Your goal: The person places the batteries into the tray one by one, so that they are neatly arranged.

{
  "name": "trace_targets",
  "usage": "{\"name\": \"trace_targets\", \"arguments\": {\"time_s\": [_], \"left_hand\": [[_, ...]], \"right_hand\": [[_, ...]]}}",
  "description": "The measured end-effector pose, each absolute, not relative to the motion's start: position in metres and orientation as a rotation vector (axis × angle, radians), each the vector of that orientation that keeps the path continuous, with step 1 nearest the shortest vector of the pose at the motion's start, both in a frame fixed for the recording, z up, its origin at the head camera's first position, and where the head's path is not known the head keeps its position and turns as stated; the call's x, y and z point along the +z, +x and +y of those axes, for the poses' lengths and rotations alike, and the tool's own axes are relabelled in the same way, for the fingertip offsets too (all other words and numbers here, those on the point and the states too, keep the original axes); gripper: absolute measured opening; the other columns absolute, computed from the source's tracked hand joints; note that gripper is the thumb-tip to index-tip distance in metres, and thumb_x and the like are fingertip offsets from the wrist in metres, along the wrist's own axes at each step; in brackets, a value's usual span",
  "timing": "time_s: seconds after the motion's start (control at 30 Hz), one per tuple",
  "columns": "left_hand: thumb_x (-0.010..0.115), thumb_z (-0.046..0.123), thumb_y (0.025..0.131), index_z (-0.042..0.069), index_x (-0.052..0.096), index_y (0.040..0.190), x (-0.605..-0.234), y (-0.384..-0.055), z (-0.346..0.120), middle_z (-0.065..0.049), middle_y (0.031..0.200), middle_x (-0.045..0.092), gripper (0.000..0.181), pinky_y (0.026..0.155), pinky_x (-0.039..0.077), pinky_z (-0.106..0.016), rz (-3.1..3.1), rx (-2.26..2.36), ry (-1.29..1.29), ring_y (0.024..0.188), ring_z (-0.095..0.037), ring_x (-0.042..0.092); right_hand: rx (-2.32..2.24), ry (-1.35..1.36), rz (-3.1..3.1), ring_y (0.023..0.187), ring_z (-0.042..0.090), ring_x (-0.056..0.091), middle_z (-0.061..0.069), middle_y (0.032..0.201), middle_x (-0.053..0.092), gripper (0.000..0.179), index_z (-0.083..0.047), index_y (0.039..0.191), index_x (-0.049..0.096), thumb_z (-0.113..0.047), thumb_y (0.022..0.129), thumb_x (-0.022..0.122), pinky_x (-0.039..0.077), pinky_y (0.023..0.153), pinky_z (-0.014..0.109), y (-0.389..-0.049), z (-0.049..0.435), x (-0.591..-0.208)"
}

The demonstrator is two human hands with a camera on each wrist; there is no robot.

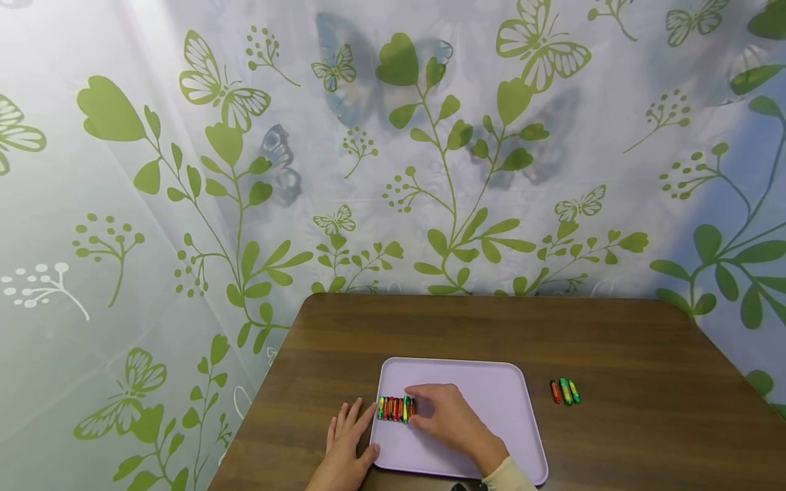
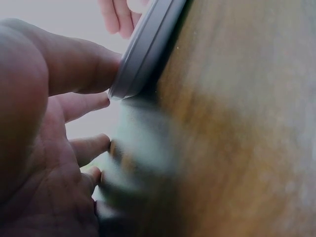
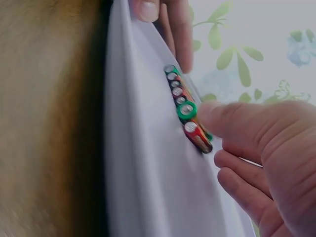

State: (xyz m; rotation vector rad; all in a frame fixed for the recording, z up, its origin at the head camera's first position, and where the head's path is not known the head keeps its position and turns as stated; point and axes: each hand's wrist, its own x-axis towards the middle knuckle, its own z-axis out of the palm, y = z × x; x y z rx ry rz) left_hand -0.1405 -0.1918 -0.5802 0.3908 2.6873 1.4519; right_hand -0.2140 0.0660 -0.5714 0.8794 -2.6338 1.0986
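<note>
A row of several red and green batteries (image 1: 391, 408) lies side by side at the left of a lilac tray (image 1: 491, 395). My right hand (image 1: 451, 419) reaches over the tray and pinches a green battery (image 3: 187, 109) near the row's right end between thumb and index finger. Beside it, a red battery (image 3: 198, 137) ends the row. With fingers spread and fairly straight, my left hand (image 1: 346, 443) rests at the tray's left edge. Its thumb (image 2: 84, 66) touches the tray's rim in the left wrist view.
Right of the tray, a red battery (image 1: 555, 391) and two green batteries (image 1: 565, 391) lie on the brown wooden table (image 1: 638, 429). Behind the table hangs a pale curtain (image 1: 381, 177) printed with green leaves and butterflies.
</note>
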Motion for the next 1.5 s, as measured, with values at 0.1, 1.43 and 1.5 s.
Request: {"name": "trace_targets", "arguments": {"time_s": [0.1,1.43,1.5], "left_hand": [[0.074,0.011,0.094,0.006,0.052,0.162,-0.577,-0.14,-0.191,-0.038,0.173,0.026,0.072,0.121,-0.01,-0.082,2.693,1.419,0.381,0.16,-0.069,0.002],[0.074,0.014,0.095,0.017,0.051,0.164,-0.609,-0.15,-0.198,-0.039,0.173,0.026,0.073,0.125,-0.023,-0.065,2.678,1.524,0.4,0.159,-0.069,0.0],[0.073,0.015,0.095,0.019,0.051,0.164,-0.609,-0.151,-0.198,-0.034,0.175,0.027,0.073,0.125,-0.018,-0.067,2.692,1.475,0.369,0.162,-0.065,0.001]], "right_hand": [[1.144,0.838,-2.65,0.116,0.021,0.078,0.003,0.125,0.083,0.045,-0.008,0.127,0.081,-0.019,0.085,0.094,0.063,0.101,0.043,-0.213,0.072,-0.568],[1.108,0.535,-2.809,0.123,0.033,0.077,0.004,0.133,0.08,0.057,-0.014,0.134,0.078,-0.034,0.084,0.096,0.064,0.098,0.042,-0.218,0.255,-0.512],[1.072,0.523,-2.813,0.118,0.031,0.078,0.005,0.132,0.08,0.057,-0.014,0.134,0.079,-0.035,0.084,0.096,0.065,0.093,0.039,-0.216,0.265,-0.511]]}}
